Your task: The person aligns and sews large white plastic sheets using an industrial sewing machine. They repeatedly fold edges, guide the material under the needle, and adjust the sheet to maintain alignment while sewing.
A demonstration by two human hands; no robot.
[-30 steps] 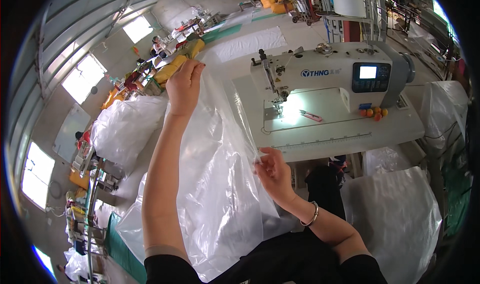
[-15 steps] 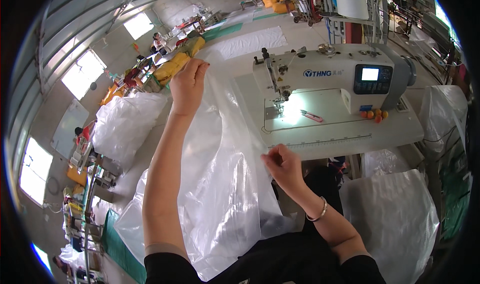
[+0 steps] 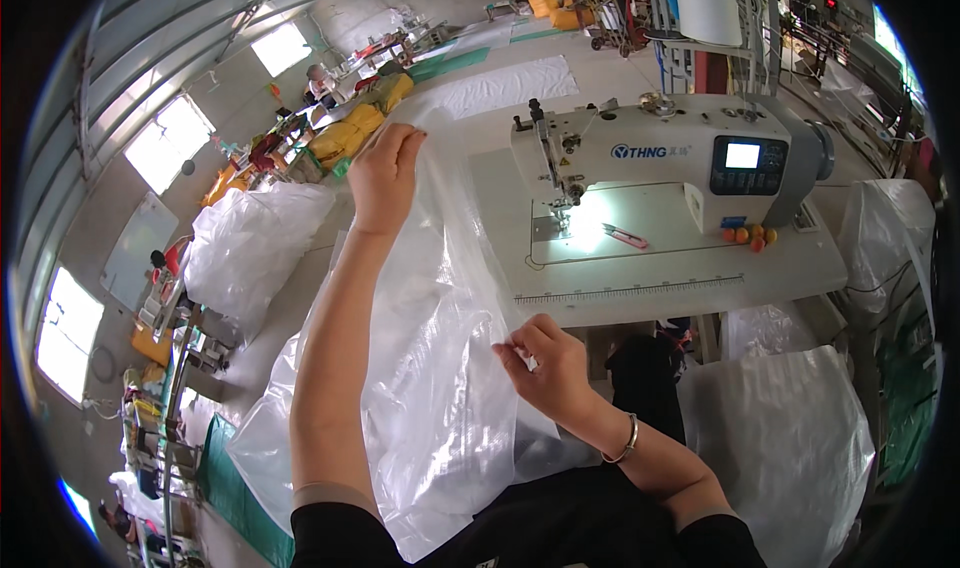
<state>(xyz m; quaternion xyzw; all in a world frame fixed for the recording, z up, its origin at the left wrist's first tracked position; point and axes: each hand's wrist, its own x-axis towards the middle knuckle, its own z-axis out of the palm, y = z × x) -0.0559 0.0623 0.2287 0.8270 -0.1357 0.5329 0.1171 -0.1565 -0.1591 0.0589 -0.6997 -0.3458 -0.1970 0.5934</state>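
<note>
the left hand (image 3: 382,173) is stretched far out, arm nearly straight, fingers closed on the far edge of a translucent white plastic bag (image 3: 440,388). the right hand (image 3: 545,366) is near the body, just in front of the bench (image 3: 680,278), thumb and fingers pinched together on the near part of the same bag. the bag is drawn out between the two hands and runs from the far left of the bench down over the person's lap, where its loose end lies in folds. the sheet is creased and partly see-through.

on the bench, to the right of the bag, stands a white industrial sewing machine (image 3: 680,153) with a dark control panel (image 3: 748,163) on its right part. a lamp lights the bed under the needle (image 3: 560,203). a small red-handled cutter (image 3: 625,235) lies on the bed right of the needle, apart from the bag. a few small orange round things (image 3: 745,236) sit near the machine's base on the right. a printed ruler strip (image 3: 640,291) runs along the bench's near edge.

a bracelet (image 3: 628,440) is on the right wrist. filled white sacks (image 3: 255,243) stand on the floor at the left, well apart from the hands; another white sack (image 3: 790,448) lies at the near right. yellow bundles (image 3: 360,128) lie far off at the left.
</note>
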